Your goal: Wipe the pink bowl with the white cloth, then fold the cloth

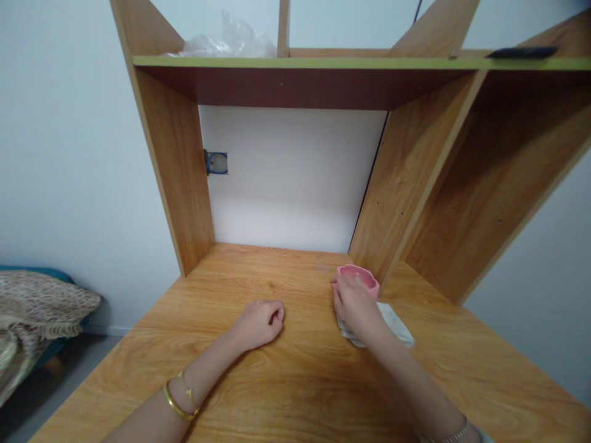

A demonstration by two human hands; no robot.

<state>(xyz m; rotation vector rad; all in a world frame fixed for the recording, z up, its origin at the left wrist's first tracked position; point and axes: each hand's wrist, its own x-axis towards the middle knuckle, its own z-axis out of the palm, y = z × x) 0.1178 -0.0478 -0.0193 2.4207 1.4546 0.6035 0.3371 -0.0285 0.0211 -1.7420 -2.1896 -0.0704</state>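
My left hand (pixel 259 322) rests on the wooden desk (pixel 286 381) curled into a loose fist, with nothing visible in it. My right hand (pixel 354 303) is further right, its fingers closed on the rim of a small pink bowl (pixel 361 276) that stands by the desk's upright panel. Under that hand and wrist lies a white cloth (pixel 392 320), flat on the desk. Gold bracelets circle my left wrist.
A wooden hutch rises from the desk, with an upright panel (pixel 401 184) right beside the bowl and a shelf (pixel 300 63) overhead holding clear plastic (pixel 231 40). A wall socket (pixel 216 163) sits at the back left. A bed with a patterned blanket (pixel 37 307) is at far left.
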